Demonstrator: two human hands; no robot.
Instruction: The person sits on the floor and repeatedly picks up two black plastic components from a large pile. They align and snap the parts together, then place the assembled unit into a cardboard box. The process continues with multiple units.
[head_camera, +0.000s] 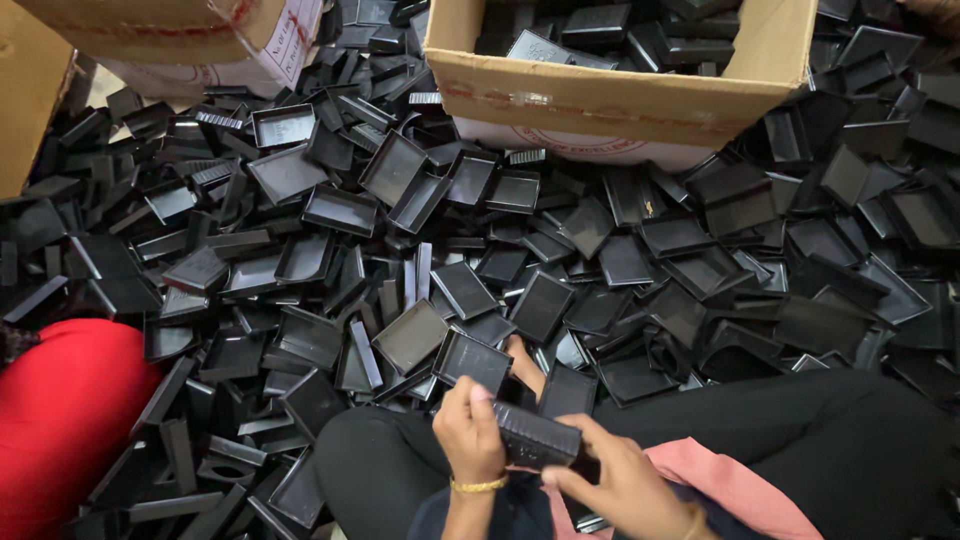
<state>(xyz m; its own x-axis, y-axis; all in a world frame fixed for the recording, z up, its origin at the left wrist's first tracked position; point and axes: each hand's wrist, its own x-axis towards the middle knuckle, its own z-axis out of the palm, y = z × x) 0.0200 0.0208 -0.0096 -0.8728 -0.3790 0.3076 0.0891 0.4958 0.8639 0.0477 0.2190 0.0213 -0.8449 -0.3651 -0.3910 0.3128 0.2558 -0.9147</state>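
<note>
1. Left hand (468, 432): closed on the near end of a stack of black trays (537, 437), bangle (478, 486) on wrist.
2. Right hand (622, 482): grips the stack's other end from below; the stack sits between both hands, over the lap.
3. Single tray (472, 360) just above left hand.
4. Floor: loose tray pile (620, 260) all around.
5. Cardboard box (620, 95) of trays far side; red cloth (60, 420) left.

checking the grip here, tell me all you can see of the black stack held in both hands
The stack is a short block of nested black trays, plastic by the look, with fine ribbed edges along its side. It lies roughly level, above the lap. The left hand grips its left end, fingers curled over the top; the right hand holds the right end from below.
</note>
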